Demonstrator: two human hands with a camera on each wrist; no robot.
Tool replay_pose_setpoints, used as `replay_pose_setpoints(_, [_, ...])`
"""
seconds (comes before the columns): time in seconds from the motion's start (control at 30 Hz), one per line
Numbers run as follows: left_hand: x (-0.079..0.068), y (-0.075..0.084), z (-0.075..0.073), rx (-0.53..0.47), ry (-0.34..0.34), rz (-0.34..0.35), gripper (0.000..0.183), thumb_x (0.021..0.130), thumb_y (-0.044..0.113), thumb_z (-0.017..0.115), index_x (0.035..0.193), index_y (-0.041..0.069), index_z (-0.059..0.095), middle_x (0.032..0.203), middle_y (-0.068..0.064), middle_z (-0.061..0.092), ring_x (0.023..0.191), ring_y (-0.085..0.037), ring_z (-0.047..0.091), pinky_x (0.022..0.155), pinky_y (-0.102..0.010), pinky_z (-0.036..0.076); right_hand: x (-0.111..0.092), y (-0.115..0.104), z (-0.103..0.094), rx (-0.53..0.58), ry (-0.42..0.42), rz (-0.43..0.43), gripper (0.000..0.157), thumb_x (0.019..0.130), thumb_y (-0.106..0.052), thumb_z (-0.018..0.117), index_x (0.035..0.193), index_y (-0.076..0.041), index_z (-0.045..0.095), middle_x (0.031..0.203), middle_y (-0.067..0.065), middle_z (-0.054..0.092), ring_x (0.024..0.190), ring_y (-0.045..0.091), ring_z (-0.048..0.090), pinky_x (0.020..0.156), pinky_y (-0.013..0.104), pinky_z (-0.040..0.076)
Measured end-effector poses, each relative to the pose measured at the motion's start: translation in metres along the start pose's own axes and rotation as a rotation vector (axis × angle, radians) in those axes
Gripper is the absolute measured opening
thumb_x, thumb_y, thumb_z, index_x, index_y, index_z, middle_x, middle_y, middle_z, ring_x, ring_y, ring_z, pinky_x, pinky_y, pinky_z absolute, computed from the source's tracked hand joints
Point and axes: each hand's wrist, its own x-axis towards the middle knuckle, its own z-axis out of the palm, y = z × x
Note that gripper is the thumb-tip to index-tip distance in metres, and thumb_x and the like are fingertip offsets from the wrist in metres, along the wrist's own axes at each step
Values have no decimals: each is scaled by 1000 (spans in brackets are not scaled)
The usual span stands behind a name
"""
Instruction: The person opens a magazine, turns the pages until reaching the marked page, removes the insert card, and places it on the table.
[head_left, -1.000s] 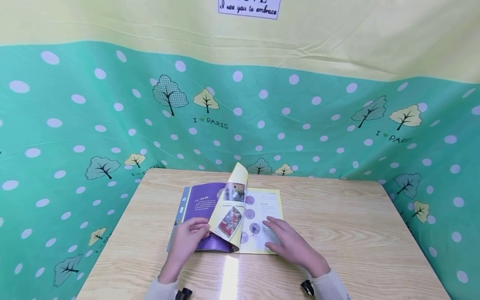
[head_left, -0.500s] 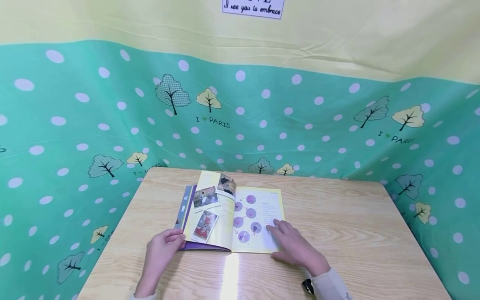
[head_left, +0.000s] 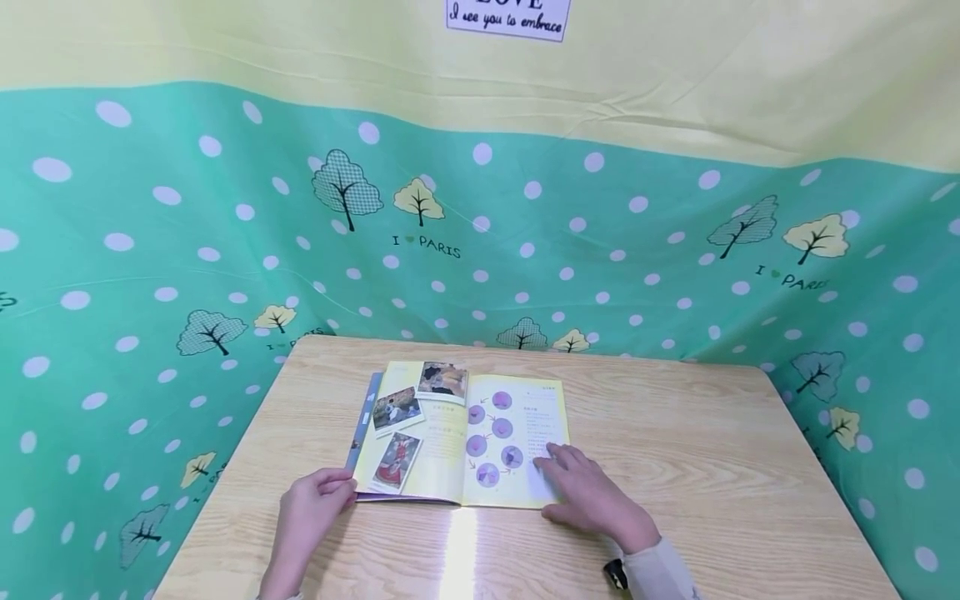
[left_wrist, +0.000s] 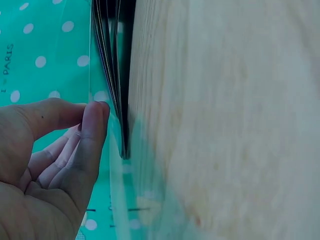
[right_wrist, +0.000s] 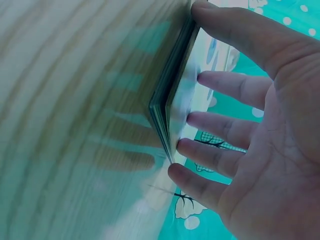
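Note:
An open book (head_left: pixel 450 467) lies on the table; its left page carries photos, its right page purple circles joined by arrows. At the lower left corner my left hand (head_left: pixel 311 510) pinches the edge of the left page (head_left: pixel 437 454) between thumb and forefinger. In the left wrist view that thumb and finger (left_wrist: pixel 92 120) meet on a thin sheet, beside the book's stacked leaves (left_wrist: pixel 107 60). My right hand (head_left: pixel 592 498) rests its spread fingertips on the right page (head_left: pixel 551 408). The right wrist view has the fingers (right_wrist: pixel 215 127) nearly straight against the page surface (right_wrist: pixel 182 102).
The wooden table (head_left: pixel 675 442) extends to both sides of the book, with a bright light reflection (head_left: pixel 460 550) in front of it. A green dotted cloth (head_left: pixel 600 275) hangs behind and around the table.
My left hand has carried the photo page over from right to left and down, covering the purple page. The right hand has shifted only slightly on the right page.

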Motion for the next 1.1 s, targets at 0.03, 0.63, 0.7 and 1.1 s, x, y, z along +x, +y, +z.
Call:
replay_pose_setpoints(0.03, [0, 0, 0, 2, -4, -1, 27, 90, 13, 73, 108, -6, 71, 86, -9, 75, 73, -18, 72, 62, -22, 57, 0, 1, 0, 7, 5, -8, 73, 84, -36, 79, 144, -6, 51, 152, 24, 38, 138, 46, 35, 109, 66, 32])
replay_pose_setpoints(0.63, [2, 1, 1, -38, -25, -50, 27, 90, 10, 71, 110, -9, 69, 85, -10, 74, 71, -19, 71, 61, -25, 59, -8, 13, -11, 148, 38, -74, 37, 100, -26, 62, 128, -2, 65, 131, 14, 62, 124, 32, 56, 104, 51, 45])
replay_pose_setpoints(0.7, [2, 2, 0, -11, -19, -53, 28, 90, 13, 71, 111, -6, 70, 88, -9, 75, 74, -19, 71, 63, -25, 59, -8, 13, -10, 168, 75, -48, 35, 101, -27, 61, 127, -3, 66, 126, 11, 65, 119, 28, 59, 102, 48, 48])
replay_pose_setpoints(1.1, [5, 21, 2, 73, 38, 102, 25, 90, 20, 75, 108, 2, 74, 94, -8, 75, 85, -22, 72, 74, -32, 59, -4, 13, -11, 166, 360, 173, 41, 93, -37, 73, 121, -9, 65, 109, 3, 64, 99, 19, 62, 87, 41, 55])
